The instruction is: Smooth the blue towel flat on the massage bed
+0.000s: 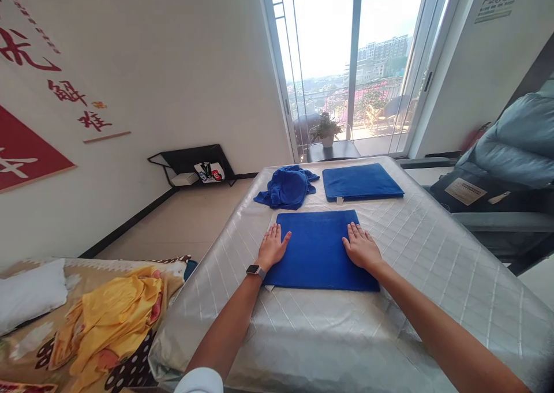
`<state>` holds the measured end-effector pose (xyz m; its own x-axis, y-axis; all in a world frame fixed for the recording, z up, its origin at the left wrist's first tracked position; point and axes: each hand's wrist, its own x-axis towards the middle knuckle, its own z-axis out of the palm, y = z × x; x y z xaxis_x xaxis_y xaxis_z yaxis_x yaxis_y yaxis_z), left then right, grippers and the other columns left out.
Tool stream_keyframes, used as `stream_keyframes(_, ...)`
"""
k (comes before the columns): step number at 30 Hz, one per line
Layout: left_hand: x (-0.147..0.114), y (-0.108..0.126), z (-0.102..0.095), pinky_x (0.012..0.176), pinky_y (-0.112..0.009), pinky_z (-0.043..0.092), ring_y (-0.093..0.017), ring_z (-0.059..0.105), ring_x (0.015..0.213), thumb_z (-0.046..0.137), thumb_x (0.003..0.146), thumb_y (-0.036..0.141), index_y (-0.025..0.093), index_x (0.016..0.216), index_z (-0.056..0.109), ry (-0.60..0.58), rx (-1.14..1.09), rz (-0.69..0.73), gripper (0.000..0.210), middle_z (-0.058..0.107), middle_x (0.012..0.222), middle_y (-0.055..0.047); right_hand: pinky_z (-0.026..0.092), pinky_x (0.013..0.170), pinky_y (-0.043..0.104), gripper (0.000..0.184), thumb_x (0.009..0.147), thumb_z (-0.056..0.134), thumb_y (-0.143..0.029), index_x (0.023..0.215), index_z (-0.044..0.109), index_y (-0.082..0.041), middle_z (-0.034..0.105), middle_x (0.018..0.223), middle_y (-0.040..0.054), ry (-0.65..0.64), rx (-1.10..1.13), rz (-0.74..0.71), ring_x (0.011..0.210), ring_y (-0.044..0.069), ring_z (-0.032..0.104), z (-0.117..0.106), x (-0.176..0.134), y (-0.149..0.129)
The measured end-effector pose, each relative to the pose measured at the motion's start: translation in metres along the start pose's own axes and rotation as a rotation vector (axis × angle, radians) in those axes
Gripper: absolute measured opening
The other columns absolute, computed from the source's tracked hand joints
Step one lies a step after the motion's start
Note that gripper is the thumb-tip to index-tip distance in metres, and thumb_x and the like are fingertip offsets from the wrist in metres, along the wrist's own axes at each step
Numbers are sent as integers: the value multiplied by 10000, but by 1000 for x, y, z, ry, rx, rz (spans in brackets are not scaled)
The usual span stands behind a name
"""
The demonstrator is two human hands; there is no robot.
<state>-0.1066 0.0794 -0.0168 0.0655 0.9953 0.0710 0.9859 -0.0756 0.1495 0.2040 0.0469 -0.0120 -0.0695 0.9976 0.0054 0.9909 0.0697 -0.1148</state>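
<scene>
A blue towel (320, 254) lies spread flat in a rectangle on the silvery quilted mattress (437, 266). My left hand (273, 246) rests palm down on its left edge, fingers stretched out. On the opposite edge lies my right hand (362, 245), also flat with its fingers extended. Farther back, a stack of flat blue towels (362, 182) sits to the right, a small white tag at its front edge. Left of that stack is a crumpled blue towel (287, 187).
At the lower left, a yellow cloth (119, 309) and a white pillow (31, 295) lie on a patterned bed. A grey armchair (511, 145) stands to the right. Beyond the mattress, a potted plant (326, 130) stands on a small table before the glass door.
</scene>
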Motion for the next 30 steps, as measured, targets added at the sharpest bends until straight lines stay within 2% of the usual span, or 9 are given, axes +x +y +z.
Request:
stream_keyframes(3, -1, -7, 3, 1223, -418, 184, -278, 210, 1505, 57, 970, 698, 14, 1546, 261, 8, 8, -14, 917, 227, 1619, -194, 136, 1223, 468, 665, 1008, 199, -403, 1559, 272, -37, 220, 1635, 140, -36, -17, 3, 1512, 262, 177, -11, 14, 0)
stream_keyframes(7, -1, -3, 6, 1216, -420, 198, -282, 220, 1502, 62, 973, 695, 18, 1540, 275, 29, 25, 3, 908, 241, 1612, -203, 128, 1226, 427, 672, 1012, 181, -410, 1568, 242, -37, 215, 1639, 136, 49, 6, 26, 1517, 237, 157, -23, 51, 0)
stream_keyframes(13, -2, -4, -5, 1210, -427, 228, -289, 282, 1481, 70, 978, 687, 13, 1520, 325, 85, 74, 7, 901, 311, 1584, -215, 144, 1224, 396, 696, 1015, 198, -443, 1564, 235, -17, 219, 1638, 140, 28, 24, 23, 1515, 237, 164, -3, 82, 9)
stream_keyframes(16, 9, 30, -9, 1213, -432, 233, -275, 279, 1484, 90, 997, 655, 69, 1521, 357, 131, 59, 154, 830, 347, 1580, -172, 139, 1225, 401, 694, 1014, 197, -439, 1561, 243, -14, 230, 1635, 146, 76, 29, 21, 1514, 240, 167, 7, 81, 11)
stream_keyframes(19, 33, 96, -1, 1200, -404, 276, -237, 328, 1465, 108, 1027, 598, 108, 1502, 406, 62, -33, 430, 744, 416, 1551, -142, 152, 1223, 405, 683, 1013, 196, -426, 1554, 268, -16, 254, 1626, 161, 98, 39, 21, 1511, 240, 181, 8, 78, 11)
stream_keyframes(22, 59, 166, 13, 1185, -406, 302, -227, 373, 1440, 122, 1048, 546, 116, 1467, 453, 87, -122, 518, 686, 456, 1523, -150, 162, 1221, 393, 623, 999, 238, -319, 1550, 295, -34, 262, 1625, 154, 104, 18, -12, 1510, 237, 188, 6, 75, 12)
stream_keyframes(24, 71, 194, 23, 1172, -401, 321, -222, 402, 1421, 84, 1053, 518, 114, 1462, 456, 87, -167, 514, 685, 480, 1505, -152, 162, 1220, 382, 607, 978, 262, -244, 1549, 306, -44, 252, 1630, 145, 105, 2, -36, 1510, 236, 186, 6, 73, 14)
stream_keyframes(27, 77, 197, 31, 1194, -406, 283, -214, 367, 1442, 54, 1050, 508, 124, 1489, 420, 49, -152, 485, 688, 452, 1530, -133, 170, 1220, 390, 609, 979, 247, -237, 1551, 295, -30, 242, 1632, 149, 103, 6, -30, 1509, 241, 193, 6, 74, 14)
stream_keyframes(30, 74, 156, 28, 1229, -409, 201, -215, 266, 1490, 80, 1030, 576, 132, 1525, 362, 14, -78, 423, 722, 356, 1589, -111, 153, 1224, 399, 636, 1006, 218, -332, 1550, 277, -9, 254, 1626, 159, 103, 32, 6, 1508, 241, 191, 7, 77, 13)
